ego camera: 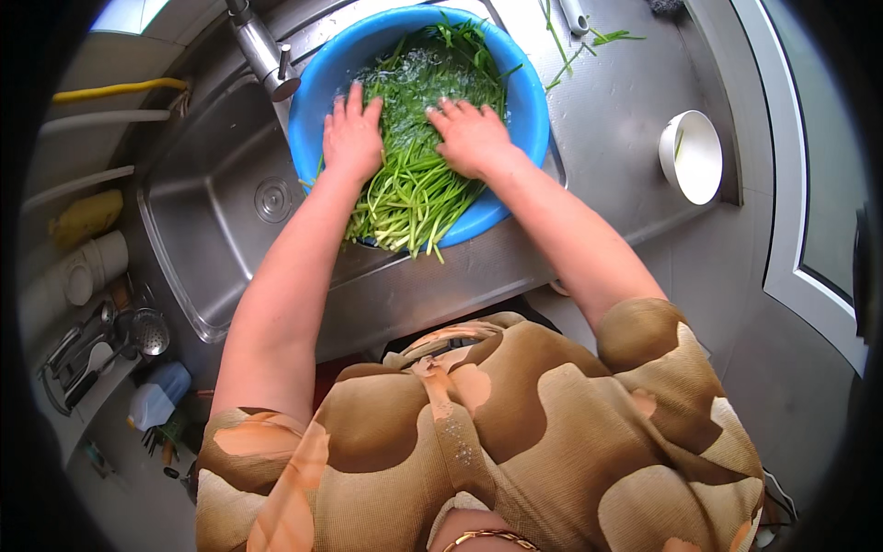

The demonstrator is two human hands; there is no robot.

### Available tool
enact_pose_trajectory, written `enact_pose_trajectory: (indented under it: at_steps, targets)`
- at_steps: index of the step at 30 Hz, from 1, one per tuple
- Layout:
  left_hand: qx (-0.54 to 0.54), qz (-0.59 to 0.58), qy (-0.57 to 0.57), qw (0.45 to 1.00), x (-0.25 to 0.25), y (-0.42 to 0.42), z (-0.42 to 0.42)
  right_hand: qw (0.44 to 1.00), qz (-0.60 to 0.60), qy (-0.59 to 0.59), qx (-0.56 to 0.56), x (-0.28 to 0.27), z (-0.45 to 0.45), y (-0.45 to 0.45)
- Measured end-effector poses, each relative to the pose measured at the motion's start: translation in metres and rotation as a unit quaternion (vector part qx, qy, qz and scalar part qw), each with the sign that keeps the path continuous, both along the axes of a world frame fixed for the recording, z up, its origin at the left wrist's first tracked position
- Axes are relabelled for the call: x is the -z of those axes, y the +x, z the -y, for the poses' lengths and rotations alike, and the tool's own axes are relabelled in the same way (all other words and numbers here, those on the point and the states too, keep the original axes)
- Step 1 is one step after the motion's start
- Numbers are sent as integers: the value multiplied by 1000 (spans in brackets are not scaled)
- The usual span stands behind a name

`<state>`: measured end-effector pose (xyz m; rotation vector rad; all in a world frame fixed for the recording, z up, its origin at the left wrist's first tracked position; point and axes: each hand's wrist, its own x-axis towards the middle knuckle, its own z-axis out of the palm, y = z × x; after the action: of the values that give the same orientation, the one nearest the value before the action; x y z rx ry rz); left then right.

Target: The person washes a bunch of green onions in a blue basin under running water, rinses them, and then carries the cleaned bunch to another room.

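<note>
A large round blue plastic basin holds bubbly water and a mass of long, thin leafy greens. Their pale stalk ends hang over the basin's near rim, while the leaves lie in the water. My left hand is at the left side of the greens, fingers spread and pointing away from me. On the right side, my right hand lies over the greens, its fingers apart and their tips at the water. Neither hand is closed around anything.
Left of the basin is a stainless steel sink bowl with a drain strainer. A metal faucet overhangs the basin's rim. Loose green stalks and a white bowl are on the right drainboard. Utensils, including a skimmer, hang at left.
</note>
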<state>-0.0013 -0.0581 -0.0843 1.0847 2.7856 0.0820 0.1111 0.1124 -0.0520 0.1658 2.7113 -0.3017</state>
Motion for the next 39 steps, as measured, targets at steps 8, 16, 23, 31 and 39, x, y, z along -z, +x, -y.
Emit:
enact_pose_trajectory:
  at_steps: [8, 16, 23, 31, 39]
  targets:
    - [17, 24, -113, 993, -18, 18, -11, 999, 6, 16, 36, -1, 14, 13]
    - [31, -2, -132, 991, -26, 26, -13, 999, -22, 1, 25, -5, 12, 19]
    - [24, 32, -57, 998, -20, 24, -9, 995, -99, -14, 15, 10, 18, 11]
    - [14, -22, -57, 998, 1, 3, -10, 979, -198, -41, 12, 40, 25, -47]
    - [11, 50, -20, 998, -3, 5, -6, 992, -105, -68, 8, 21, 12, -44]
